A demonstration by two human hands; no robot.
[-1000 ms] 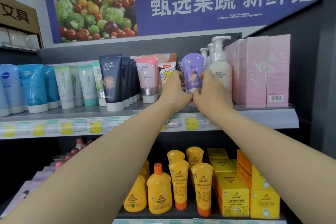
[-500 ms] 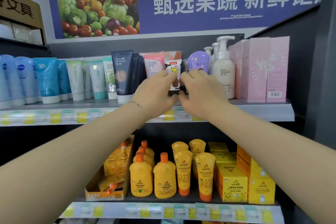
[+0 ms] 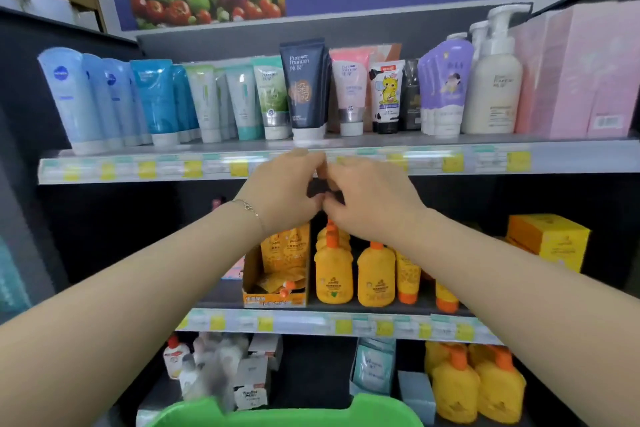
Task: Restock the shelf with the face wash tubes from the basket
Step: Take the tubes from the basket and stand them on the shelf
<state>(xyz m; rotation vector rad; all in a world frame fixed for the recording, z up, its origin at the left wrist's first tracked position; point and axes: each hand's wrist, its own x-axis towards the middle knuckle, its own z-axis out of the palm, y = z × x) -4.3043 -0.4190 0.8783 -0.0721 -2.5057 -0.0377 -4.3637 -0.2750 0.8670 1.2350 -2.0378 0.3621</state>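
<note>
The face wash tubes (image 3: 306, 90) stand in a row on the top shelf (image 3: 485, 141), each on its cap, close side by side. The left hand (image 3: 280, 191) and the right hand (image 3: 374, 201) are just below the shelf edge. Their fingers are bent and meet at the tips. I cannot tell if they pinch anything. The green basket (image 3: 381, 409) peeks in at the bottom, and its inside is hidden. A tube is probably light, squishy and smooth, so hold it low, near the hard cap.
</note>
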